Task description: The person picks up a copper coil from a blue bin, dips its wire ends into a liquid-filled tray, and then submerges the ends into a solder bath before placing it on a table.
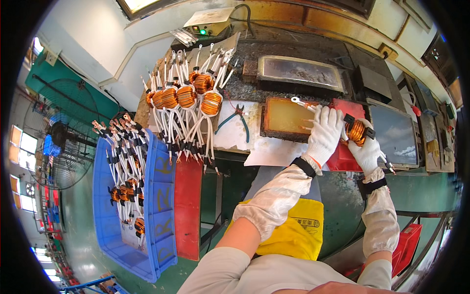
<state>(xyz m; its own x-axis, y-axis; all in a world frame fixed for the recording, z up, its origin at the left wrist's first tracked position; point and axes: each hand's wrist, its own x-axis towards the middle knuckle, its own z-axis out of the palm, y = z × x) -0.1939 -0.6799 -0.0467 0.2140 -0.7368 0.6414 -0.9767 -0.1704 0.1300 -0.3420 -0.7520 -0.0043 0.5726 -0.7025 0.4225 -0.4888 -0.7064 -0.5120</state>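
In the head view, reaching out over the near edge of the desk [313,45] with both arms, dressed in white gloves and pale sleeves with black bands near the wrists. Bending the left arm up and to the right, with the back of the hand on top. Gripping wires [306,104] in the left hand [325,126], with fingers close together and a metal ring and copper tips poking out on the left. Gripping an orange coil [356,133] with black ends in the right hand [366,153], from below. Holding the coil between the two hands, just right of the left one, over something red [344,159]. Can see, beside the left hand, a brown tray [281,134] with flat yellow stuff in it. Can see, farther back, a metal tray [261,67] with shiny grey stuff inside. Can see, low on the left, a blue bin [161,210] full of white wires and more coils [140,226].
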